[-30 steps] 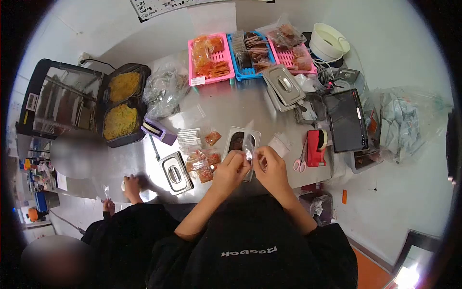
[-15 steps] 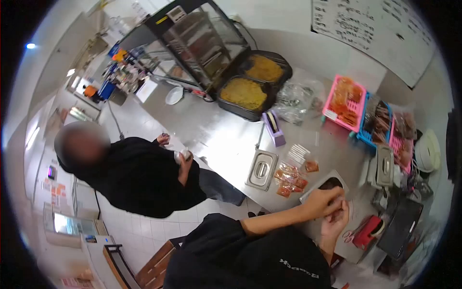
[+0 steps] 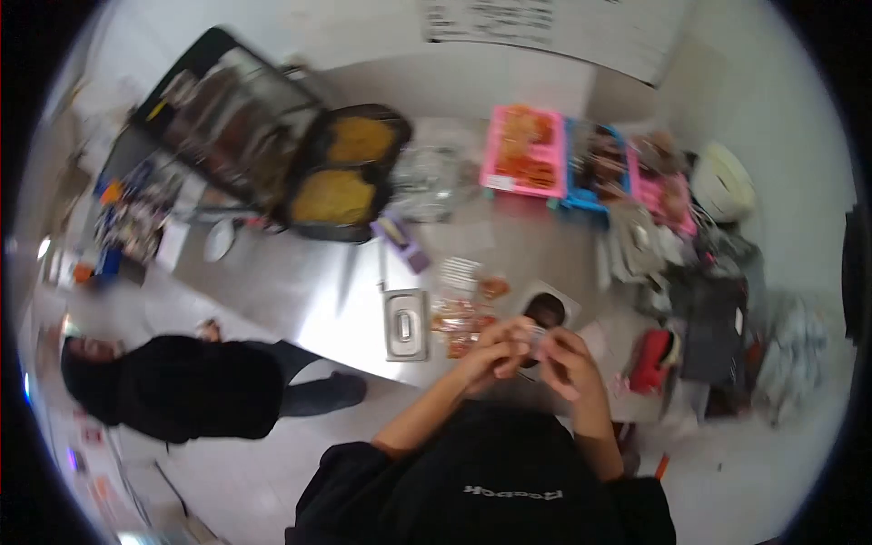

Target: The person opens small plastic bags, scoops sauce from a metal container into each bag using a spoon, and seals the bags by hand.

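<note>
My left hand and my right hand meet over the near edge of the steel table, fingers closed in pinches. Between the fingertips is a small clear plastic bag, blurred and partly covered by the fingers. Just beyond them sits a metal container holding something dark, its near side hidden by my hands. Left of it, several small clear packets with orange-red contents lie in a group. A steel lid lies flat beside the packets.
A purple tape dispenser stands behind the lid. Farther back are a black two-part tray of yellow food, a pink basket and a blue basket. A red dispenser is at right. A person in black stands at left.
The view has swung to the right and levelled, so the table things appear farther left. My hands have drawn slightly apart, with clear plastic showing between them. The other person's body has turned.
</note>
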`<state>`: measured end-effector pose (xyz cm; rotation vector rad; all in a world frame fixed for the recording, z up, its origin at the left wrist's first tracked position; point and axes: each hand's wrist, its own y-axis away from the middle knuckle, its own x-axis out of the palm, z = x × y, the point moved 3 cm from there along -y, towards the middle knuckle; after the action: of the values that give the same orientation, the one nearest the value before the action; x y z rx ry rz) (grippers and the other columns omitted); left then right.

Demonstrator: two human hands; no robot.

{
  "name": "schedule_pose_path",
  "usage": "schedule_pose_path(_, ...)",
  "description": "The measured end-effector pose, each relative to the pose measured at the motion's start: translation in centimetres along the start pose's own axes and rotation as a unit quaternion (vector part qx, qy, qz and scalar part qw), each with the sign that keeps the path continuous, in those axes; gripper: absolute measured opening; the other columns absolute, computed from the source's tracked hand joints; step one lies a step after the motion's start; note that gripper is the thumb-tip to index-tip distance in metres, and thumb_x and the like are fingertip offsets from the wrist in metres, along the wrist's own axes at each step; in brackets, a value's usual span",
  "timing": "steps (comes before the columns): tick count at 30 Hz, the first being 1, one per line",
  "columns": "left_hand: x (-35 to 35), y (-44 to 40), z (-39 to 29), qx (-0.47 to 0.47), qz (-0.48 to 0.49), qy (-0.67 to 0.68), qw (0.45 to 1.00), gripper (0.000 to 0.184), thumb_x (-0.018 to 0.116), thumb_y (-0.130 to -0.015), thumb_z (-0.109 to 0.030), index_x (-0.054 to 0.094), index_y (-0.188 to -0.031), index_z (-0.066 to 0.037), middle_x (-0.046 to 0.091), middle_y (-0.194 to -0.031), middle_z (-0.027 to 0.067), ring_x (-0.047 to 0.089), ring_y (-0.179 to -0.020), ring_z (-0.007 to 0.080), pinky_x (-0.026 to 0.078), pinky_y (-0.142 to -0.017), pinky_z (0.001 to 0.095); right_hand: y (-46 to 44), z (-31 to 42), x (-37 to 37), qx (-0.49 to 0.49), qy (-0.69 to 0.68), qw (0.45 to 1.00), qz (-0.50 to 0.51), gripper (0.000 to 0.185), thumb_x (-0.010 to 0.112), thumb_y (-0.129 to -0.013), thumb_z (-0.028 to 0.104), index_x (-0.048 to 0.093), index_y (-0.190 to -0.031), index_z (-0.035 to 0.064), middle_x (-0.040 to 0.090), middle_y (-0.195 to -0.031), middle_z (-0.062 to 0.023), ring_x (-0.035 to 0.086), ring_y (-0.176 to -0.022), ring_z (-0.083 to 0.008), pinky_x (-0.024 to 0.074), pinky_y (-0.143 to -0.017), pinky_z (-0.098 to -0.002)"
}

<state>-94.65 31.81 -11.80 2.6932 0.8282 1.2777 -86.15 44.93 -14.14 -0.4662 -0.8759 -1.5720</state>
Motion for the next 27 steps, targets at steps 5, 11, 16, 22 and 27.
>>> schedule_pose_path(5,0.8,-1.0,-2.9,0.414,-0.227,-0.609,0.637,0.020,0.066,-0.071,0.003,0.047,-0.071,-0.004,0.041,-0.063,0.0075,0.045,-0.051,0.0235,0.034,-0.047,0.0349,0.2,0.8,3.5,-0.077,0.122,0.986,-0.089,0.013,0.066,-0.082,0.002,0.054,-0.084,0.0032,0.053,-0.086,-0.0046,0.046,-0.047,-0.0075,0.0352,-0.039,-0.0204)
schedule_pose_path(11,3.2,-1.1,0.0,0.441,-0.172,-0.647,0.598,0.024,0.062,-0.067,0.009,0.041,-0.067,-0.003,0.041,-0.065,0.0128,0.044,-0.056,0.0312,0.033,-0.051,0.0380,1.0,2.1,4.1,-0.502,0.466,0.640,-0.348,0.027,0.069,-0.077,-0.004,0.044,-0.073,0.0057,0.041,-0.065,-0.0033,0.035,-0.048,-0.0101,0.0303,-0.043,-0.0245)
schedule_pose_path(16,2.6,-1.7,-0.6,0.406,-0.172,-0.690,0.573,0.026,0.066,-0.064,0.005,0.042,-0.069,-0.004,0.045,-0.071,0.0107,0.046,-0.063,0.0291,0.033,-0.055,0.0398,1.0,2.4,3.2,-0.448,0.529,0.648,-0.315,0.026,0.065,-0.076,-0.007,0.043,-0.072,0.0053,0.040,-0.062,-0.0078,0.040,-0.047,-0.0190,0.0341,-0.044,-0.0286)
schedule_pose_path(22,2.5,-0.1,-0.5,0.308,0.074,-0.699,0.640,0.042,0.073,-0.065,-0.008,0.057,-0.104,-0.008,0.052,-0.113,0.0090,0.047,-0.111,0.0301,0.039,-0.089,0.0400,0.7,0.3,0.5,-0.235,0.412,0.852,-0.219,0.037,0.061,-0.070,-0.010,0.037,-0.094,0.0053,0.047,-0.075,-0.0051,0.050,-0.066,-0.0097,0.0426,-0.058,-0.0248)
schedule_pose_path(27,-1.3,1.8,1.7,0.261,0.068,-0.657,0.704,0.033,0.071,-0.070,-0.005,0.058,-0.100,-0.006,0.055,-0.106,0.0100,0.051,-0.106,0.0289,0.042,-0.090,0.0374,1.2,-2.1,0.5,-0.151,0.429,0.885,-0.101,0.046,0.066,-0.069,-0.007,0.041,-0.105,0.0062,0.052,-0.092,-0.0067,0.054,-0.078,-0.0157,0.0444,-0.068,-0.0271)
